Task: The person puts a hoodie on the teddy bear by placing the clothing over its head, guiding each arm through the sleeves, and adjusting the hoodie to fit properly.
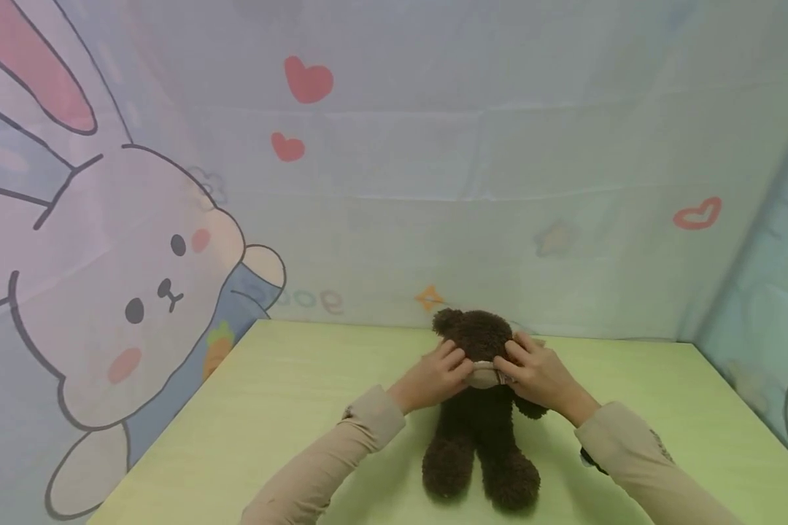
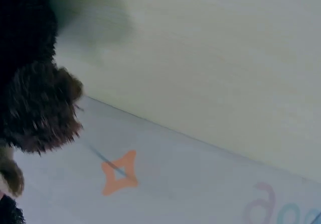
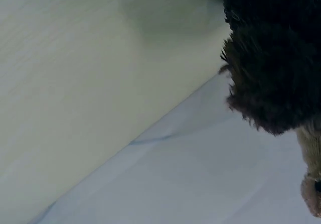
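Note:
A dark brown plush teddy bear [image 1: 476, 426] has its head away from me and its feet toward me. I cannot tell whether it lies flat or is propped up. A beige band [image 1: 484, 377] with a whitish upper edge crosses it just below the head. My left hand [image 1: 438, 375] pinches the band's left end, and my right hand [image 1: 543, 378] pinches its right end, both with curled fingers against the fur. One dark furry limb [image 2: 42, 108] fills the left side of the left wrist view. In the right wrist view, a limb [image 3: 273, 78] and tan ribbed fabric [image 3: 311, 143] show, without fingers.
The bear is on a pale green table [image 1: 302, 408], whose far edge meets a cloth backdrop [image 1: 499, 146]. Printed hearts [image 1: 308, 79] and a large cartoon rabbit [image 1: 157, 292] decorate the cloth, which also hangs along both sides.

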The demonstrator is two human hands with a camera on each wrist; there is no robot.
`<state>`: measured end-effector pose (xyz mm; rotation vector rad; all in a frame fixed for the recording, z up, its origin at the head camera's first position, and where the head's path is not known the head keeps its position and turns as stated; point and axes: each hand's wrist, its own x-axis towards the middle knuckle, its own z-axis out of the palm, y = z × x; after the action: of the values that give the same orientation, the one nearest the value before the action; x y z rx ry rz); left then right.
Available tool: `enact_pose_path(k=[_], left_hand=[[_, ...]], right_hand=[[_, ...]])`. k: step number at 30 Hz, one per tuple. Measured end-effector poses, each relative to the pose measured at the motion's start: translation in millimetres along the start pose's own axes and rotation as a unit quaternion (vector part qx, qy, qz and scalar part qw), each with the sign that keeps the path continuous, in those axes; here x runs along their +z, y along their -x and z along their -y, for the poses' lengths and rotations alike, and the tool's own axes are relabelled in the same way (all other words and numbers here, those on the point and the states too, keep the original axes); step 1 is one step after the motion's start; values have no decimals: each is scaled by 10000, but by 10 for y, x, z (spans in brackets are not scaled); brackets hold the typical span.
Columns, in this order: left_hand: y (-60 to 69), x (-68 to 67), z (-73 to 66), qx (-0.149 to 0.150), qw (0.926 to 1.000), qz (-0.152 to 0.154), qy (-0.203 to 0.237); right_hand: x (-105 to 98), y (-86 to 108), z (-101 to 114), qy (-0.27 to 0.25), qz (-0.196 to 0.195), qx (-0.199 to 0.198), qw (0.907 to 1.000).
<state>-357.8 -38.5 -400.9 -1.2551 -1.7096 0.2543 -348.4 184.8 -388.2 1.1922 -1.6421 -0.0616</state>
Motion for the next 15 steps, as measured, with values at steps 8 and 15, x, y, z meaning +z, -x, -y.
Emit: enact_pose_path(k=[8,15], left_hand=[[73,57,63,533,9984,150,57],[63,-4,25,-606,9629,1595,2093]], right_hand=[[46,-58,61,-4,-475,11,9989],[86,85,20,-257,-153,-188,9994]])
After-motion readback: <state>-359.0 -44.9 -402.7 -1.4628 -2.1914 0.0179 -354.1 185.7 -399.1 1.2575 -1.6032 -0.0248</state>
